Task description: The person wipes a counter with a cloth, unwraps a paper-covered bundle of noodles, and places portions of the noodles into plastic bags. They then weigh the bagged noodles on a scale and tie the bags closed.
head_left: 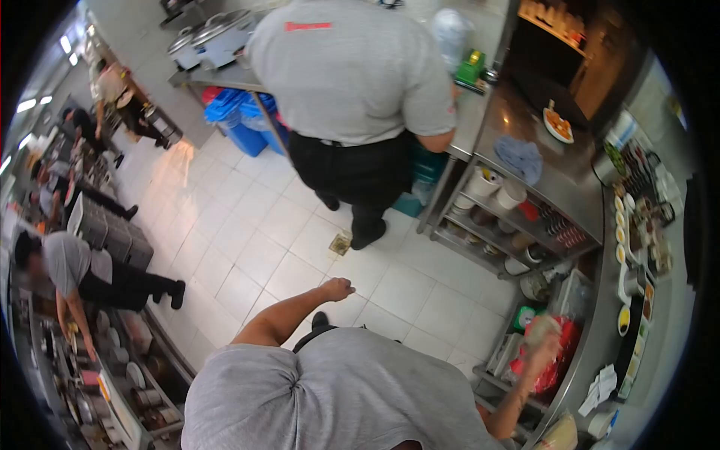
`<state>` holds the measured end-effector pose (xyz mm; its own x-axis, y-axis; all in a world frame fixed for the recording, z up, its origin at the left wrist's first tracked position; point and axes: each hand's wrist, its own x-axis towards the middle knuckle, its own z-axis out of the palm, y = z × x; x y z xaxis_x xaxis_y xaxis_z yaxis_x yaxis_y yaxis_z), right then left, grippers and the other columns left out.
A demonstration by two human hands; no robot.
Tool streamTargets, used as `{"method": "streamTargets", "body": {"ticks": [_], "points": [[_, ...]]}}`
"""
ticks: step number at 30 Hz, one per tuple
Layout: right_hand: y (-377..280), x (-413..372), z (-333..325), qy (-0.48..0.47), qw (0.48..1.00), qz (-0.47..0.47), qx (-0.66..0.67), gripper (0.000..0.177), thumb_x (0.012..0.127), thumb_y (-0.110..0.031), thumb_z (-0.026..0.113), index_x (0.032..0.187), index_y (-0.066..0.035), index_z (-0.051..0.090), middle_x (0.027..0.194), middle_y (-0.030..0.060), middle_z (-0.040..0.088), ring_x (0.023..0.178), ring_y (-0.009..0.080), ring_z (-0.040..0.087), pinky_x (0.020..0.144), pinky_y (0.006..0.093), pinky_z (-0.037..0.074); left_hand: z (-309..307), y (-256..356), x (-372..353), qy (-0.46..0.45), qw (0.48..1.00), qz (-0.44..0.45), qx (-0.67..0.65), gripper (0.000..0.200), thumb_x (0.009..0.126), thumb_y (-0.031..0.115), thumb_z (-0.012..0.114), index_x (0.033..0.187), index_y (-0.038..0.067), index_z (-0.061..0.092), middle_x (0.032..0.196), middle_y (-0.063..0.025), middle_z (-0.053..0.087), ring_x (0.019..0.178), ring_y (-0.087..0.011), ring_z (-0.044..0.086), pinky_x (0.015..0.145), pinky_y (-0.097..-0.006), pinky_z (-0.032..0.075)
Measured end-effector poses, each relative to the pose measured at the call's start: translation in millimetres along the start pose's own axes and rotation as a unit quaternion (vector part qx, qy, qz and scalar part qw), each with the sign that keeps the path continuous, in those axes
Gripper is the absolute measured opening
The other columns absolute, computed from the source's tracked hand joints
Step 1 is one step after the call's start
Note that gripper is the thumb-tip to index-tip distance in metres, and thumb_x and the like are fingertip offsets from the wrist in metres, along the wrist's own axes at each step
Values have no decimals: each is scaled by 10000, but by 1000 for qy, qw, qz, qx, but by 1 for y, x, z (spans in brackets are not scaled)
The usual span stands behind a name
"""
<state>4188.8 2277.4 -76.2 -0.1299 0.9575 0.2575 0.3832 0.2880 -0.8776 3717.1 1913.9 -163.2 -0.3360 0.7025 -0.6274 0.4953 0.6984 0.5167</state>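
Note:
My left hand point(339, 289) hangs in front of my body over the white tiled floor point(259, 262), its fingers curled closed with nothing showing in them. On the other side, my right hand point(547, 350) is reached out at the low shelf beneath the counter and smeared by motion. It is closed around a pale, greyish, soft-looking bundle point(543, 328) whose kind I cannot tell. Right behind that hand lies a red plastic bag point(568, 352) on the shelf. A small green scale point(525, 319) sits just left of the bundle.
A person point(352, 82) stands with their back to me at a steel table. To the right, a steel counter point(559, 180) bears a blue cloth point(519, 159) and a plate of food point(558, 126). Another person point(82, 270) leans over the left counter. Blue bins point(244, 124) stand farther back.

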Motion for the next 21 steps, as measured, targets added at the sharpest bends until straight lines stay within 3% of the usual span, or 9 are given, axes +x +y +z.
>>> {"method": "streamTargets", "body": {"ticks": [1, 2, 3, 7, 9, 12, 15, 18, 21], "points": [[-10, -9, 47, -74, 994, -52, -64, 346, 895, -285, 482, 1063, 1, 581, 1026, 96, 584, 875, 176, 564, 816, 288, 436, -5, 0, -8, -16, 996, -29, -79, 473, 891, 459, 428, 928, 18, 595, 819, -190, 629, 732, -275, 647, 635, -390, 521], [-65, -32, 102, -156, 983, 92, 41, 307, 874, -236, 512, 1054, 2, 582, 1020, 81, 583, 919, 166, 545, 830, 294, 424, -3, -7, -11, -28, 983, -67, -168, 553, 878, 554, 401, 973, 46, 597, 829, -151, 622, 632, -206, 632, 549, -333, 511], [-62, -48, 155, -237, 966, 41, 97, 218, 840, -154, 542, 987, -3, 597, 940, 51, 588, 897, 155, 538, 822, 284, 416, -4, -13, -16, -38, 957, -41, -284, 600, 867, 605, 365, 1098, 86, 558, 951, -132, 606, 701, -195, 622, 574, -332, 508], [-226, -159, 329, -569, 810, 30, 140, 89, 807, -105, 586, 861, -35, 594, 763, 17, 552, 685, 88, 498, 588, 242, 413, -36, 0, -62, 82, 736, 34, -671, 595, 883, 562, 336, 1211, 83, 463, 1094, -141, 559, 853, -217, 605, 643, -361, 518], [-284, -212, 387, -669, 687, -234, 163, 113, 800, -101, 607, 887, -30, 600, 789, 28, 547, 682, 92, 507, 584, 245, 421, -36, -48, -41, 143, 573, 143, -794, 549, 890, 504, 356, 1183, 58, 485, 1083, -147, 567, 872, -236, 606, 676, -374, 522], [-354, -258, 436, -701, 629, -274, 195, 127, 800, -86, 612, 916, -34, 605, 802, 35, 537, 695, 96, 519, 600, 240, 426, -72, -147, -62, -122, 385, 395, -825, 477, 885, 419, 391, 1138, 33, 511, 1071, -145, 577, 938, -257, 592, 742, -385, 516], [-389, -284, 487, -646, 679, -263, 231, 88, 813, -66, 599, 889, -22, 603, 779, 30, 525, 701, 94, 522, 609, 235, 425, -112, -182, -118, 163, 382, 185, -891, 437, 889, 391, 385, 1113, 45, 529, 1057, -140, 586, 958, -279, 578, 783, -407, 502], [-398, -306, 542, -623, 713, -199, 252, 70, 814, -69, 600, 843, -5, 603, 775, 62, 533, 640, 128, 512, 588, 244, 422, -141, -220, -157, 178, 334, 237, -895, 432, 891, 380, 372, 1121, 48, 526, 1075, -142, 582, 954, -301, 577, 805, -444, 489], [-409, -309, 574, -608, 722, -258, 207, 62, 822, -62, 593, 817, 1, 595, 751, 62, 534, 624, 137, 513, 574, 247, 416, -170, -255, -156, 186, 311, 269, -892, 478, 894, 383, 365, 1203, 37, 483, 1141, -170, 543, 1037, -363, 529, 894, -514, 427]]}}
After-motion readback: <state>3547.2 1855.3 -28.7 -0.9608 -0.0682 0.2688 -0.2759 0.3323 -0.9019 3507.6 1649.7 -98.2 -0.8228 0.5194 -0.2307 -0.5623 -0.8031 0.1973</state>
